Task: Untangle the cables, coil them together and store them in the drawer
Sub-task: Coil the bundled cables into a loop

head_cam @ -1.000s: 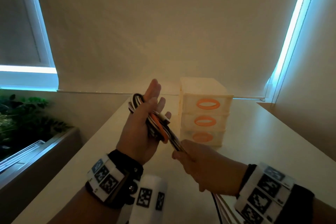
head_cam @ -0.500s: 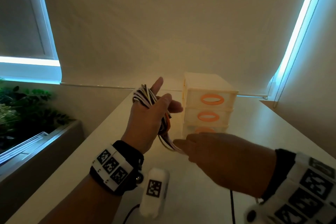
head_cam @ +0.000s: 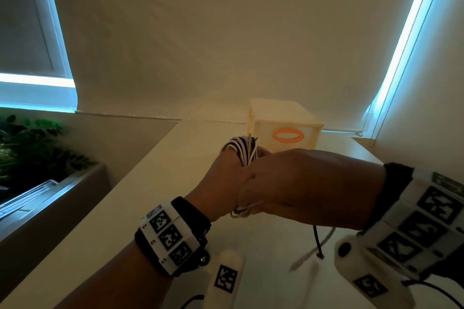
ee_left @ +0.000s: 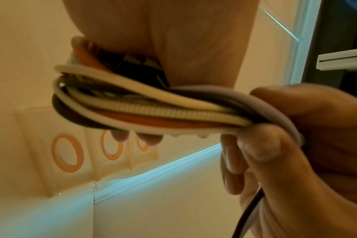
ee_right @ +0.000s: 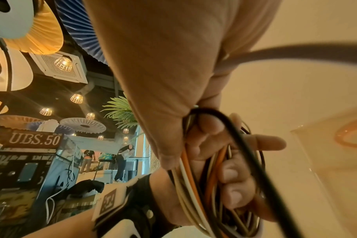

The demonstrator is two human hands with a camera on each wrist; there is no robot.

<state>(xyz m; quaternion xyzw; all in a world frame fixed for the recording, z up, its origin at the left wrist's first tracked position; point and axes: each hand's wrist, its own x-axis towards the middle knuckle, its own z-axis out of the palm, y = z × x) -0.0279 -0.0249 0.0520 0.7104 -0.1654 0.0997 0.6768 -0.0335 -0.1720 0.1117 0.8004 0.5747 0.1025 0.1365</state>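
Note:
A coil of white, black and orange cables (head_cam: 243, 150) (ee_left: 153, 111) (ee_right: 212, 177) is held above the white table. My left hand (head_cam: 223, 183) (ee_right: 230, 173) grips the coil, fingers curled round its loops. My right hand (head_cam: 308, 183) (ee_left: 296, 132) lies across the left one and pinches the coil's near end. A black tail (head_cam: 317, 241) and a white tail (head_cam: 313, 251) hang from under the right hand. Behind the hands stands the white drawer unit (head_cam: 283, 130) with orange ring handles (ee_left: 67, 153); all drawers I can see are closed.
The white table (head_cam: 140, 203) runs to a blind-covered window at the back. A planter ledge with green leaves (head_cam: 30, 148) lies lower on the left. A wall (head_cam: 426, 120) bounds the right side. Marker bands sit on both wrists.
My right hand has risen and moved left, and now covers the left hand and the lower part of the coil. The left thumb, raised earlier, is now out of sight.

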